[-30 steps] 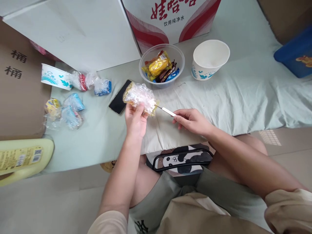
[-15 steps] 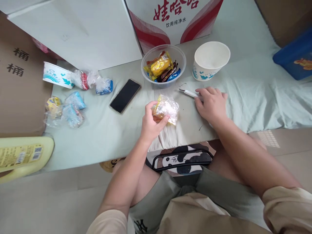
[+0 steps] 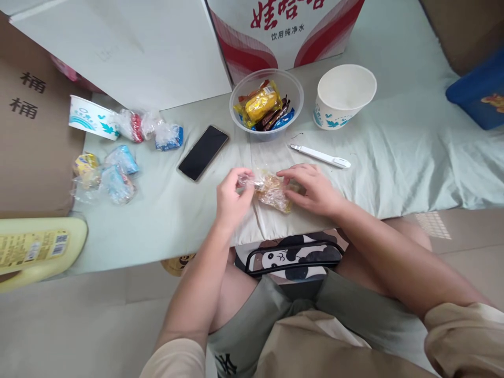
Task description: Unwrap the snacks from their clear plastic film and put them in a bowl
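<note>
A crinkled clear plastic wrapper with a yellow-brown snack (image 3: pixel 270 190) lies low over the pale green cloth (image 3: pixel 394 152). My left hand (image 3: pixel 232 199) pinches its left end. My right hand (image 3: pixel 315 189) grips its right side, fingers curled on the plastic. A white pen-like tool (image 3: pixel 319 155) with a thin dark tip lies on the cloth just beyond my right hand, touched by neither hand.
A clear bowl (image 3: pixel 293 97) of wrapped snacks and a paper cup (image 3: pixel 344 97) stand behind. A black phone (image 3: pixel 203 152) lies left of centre. Wrapped sweets (image 3: pixel 118 173) and a tipped cup (image 3: pixel 88 118) sit far left, beside cardboard boxes. A panda pouch (image 3: pixel 293 257) rests on my lap.
My right hand laid the white tool on the cloth and came back to the wrapper. My left hand lowered the wrapper from above the phone toward the cloth's near edge. Both hands now hold it.
</note>
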`<state>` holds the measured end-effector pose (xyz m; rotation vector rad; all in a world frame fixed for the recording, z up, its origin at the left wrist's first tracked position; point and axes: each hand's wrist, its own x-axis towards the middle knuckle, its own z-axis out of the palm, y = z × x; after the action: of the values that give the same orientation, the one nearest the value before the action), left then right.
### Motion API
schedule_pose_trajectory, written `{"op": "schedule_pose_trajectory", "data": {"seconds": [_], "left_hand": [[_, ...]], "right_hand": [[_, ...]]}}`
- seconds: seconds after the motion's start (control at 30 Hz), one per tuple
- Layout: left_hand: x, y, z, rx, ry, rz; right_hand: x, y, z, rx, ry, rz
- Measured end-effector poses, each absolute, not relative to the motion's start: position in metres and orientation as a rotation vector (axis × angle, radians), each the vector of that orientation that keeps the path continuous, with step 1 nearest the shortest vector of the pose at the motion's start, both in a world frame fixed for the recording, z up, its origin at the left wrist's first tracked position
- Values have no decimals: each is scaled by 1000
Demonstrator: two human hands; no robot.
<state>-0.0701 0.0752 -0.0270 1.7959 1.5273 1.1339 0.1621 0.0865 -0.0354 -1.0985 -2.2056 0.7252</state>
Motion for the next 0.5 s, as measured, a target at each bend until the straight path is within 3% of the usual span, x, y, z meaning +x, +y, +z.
{"op": "schedule_pose_trajectory", "data": {"seconds": [0.13, 0.23, 0.37, 0.5], "left_hand": [[-80, 85, -33, 1309, 1519, 1376], [-89, 90, -38, 1204, 1498, 1368], [-95, 89, -37, 1420, 1553, 1223], [-92, 86, -34, 1756, 1653, 1070]], "right_hand": [[173, 95, -31, -1199, -2068, 691], [188, 103, -30, -1439, -1848, 634], [199, 105, -28, -1644, -1572, 515], [196, 100, -23, -1436, -1755, 510]]}}
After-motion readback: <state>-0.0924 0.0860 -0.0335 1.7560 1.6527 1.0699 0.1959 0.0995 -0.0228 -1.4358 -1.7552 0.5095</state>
